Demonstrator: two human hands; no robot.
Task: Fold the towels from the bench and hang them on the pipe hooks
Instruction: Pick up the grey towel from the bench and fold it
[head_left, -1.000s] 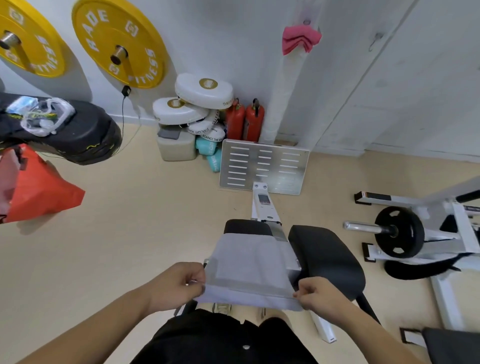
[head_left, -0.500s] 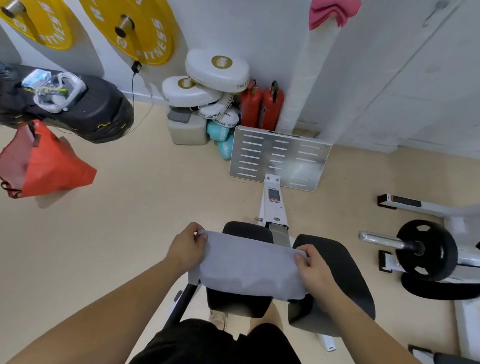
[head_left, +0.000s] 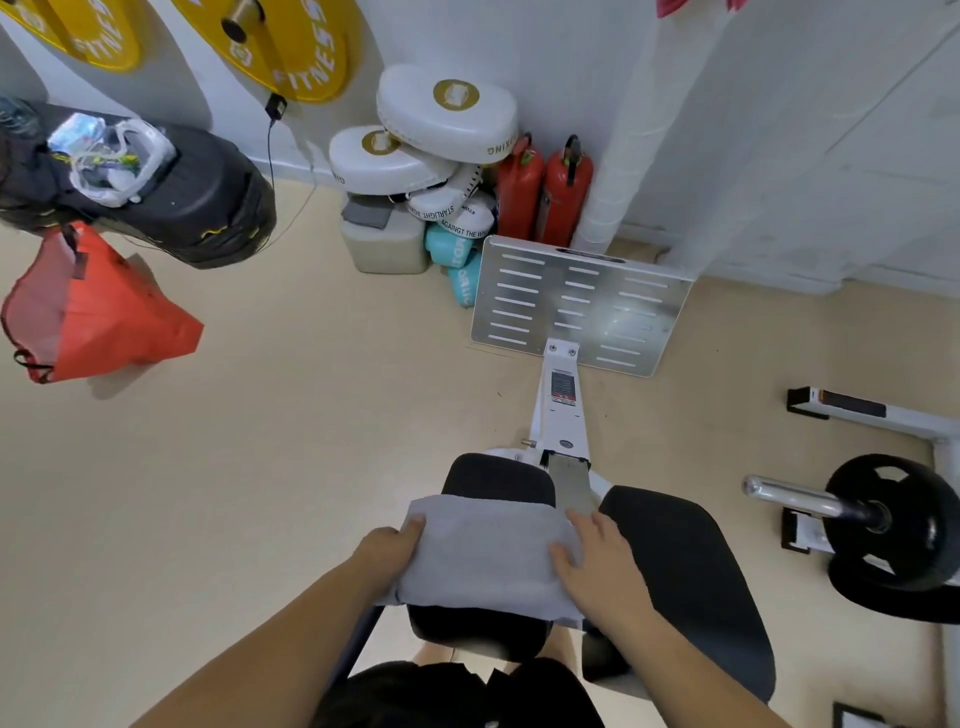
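A folded grey towel lies flat across the left black pad of the bench. My left hand rests on the towel's left edge, fingers laid flat. My right hand presses palm down on its right side, fingers spread. A pink towel hangs at the top of the white wrapped pipe, mostly cut off by the frame's top edge. The pipe hooks themselves are out of view.
The bench's right black pad and silver footplate lie ahead. White boxing pads and two red extinguishers stand by the wall. A black barbell plate is at right, an orange bag at left.
The towel went from held up by its near corners, to folded over and laid on the bench pad. Both hands let go of the edges and now press flat on it. The view tilted down.
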